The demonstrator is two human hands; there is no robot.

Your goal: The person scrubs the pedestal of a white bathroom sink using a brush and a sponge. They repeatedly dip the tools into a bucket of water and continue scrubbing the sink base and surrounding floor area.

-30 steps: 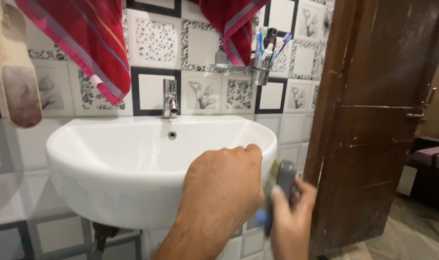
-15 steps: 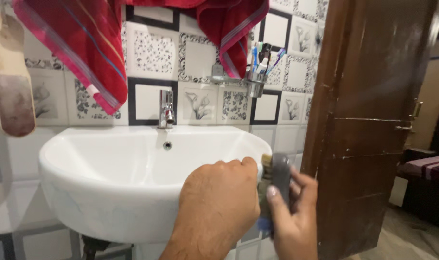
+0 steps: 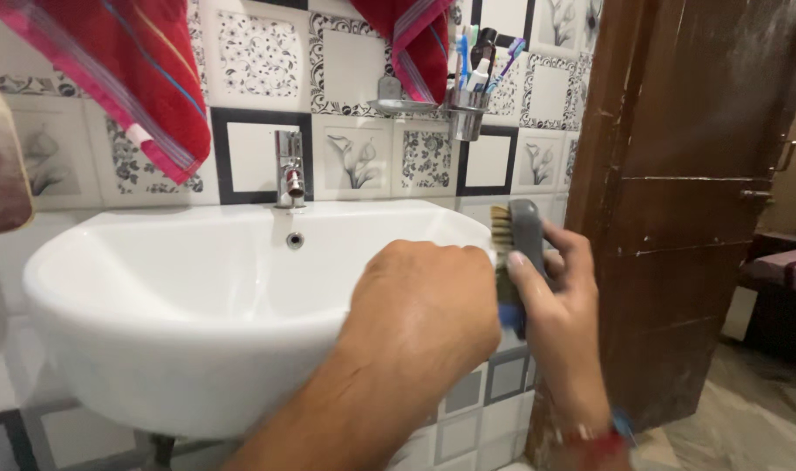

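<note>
A white wall-mounted sink (image 3: 180, 296) fills the left and middle of the view. My left hand (image 3: 424, 305) lies on its front right rim, fingers curled over the edge. Just to the right, my right hand (image 3: 559, 305) grips a grey scrubbing brush (image 3: 522, 235) with pale bristles and a blue lower end. The brush stands upright, its bristles turned against the sink's right rim. A chrome tap (image 3: 289, 170) stands at the back of the basin, above a small overflow hole (image 3: 295, 240).
Red striped towels (image 3: 127, 78) hang over patterned wall tiles. A metal cup with toothbrushes (image 3: 472, 83) and a soap shelf (image 3: 398, 105) are fixed above the sink. A dark wooden door (image 3: 694, 201) stands close on the right, with tiled floor beyond.
My right hand has lifted the brush a little higher along the sink's right rim. My left hand stays on the rim. The view has shifted slightly closer.
</note>
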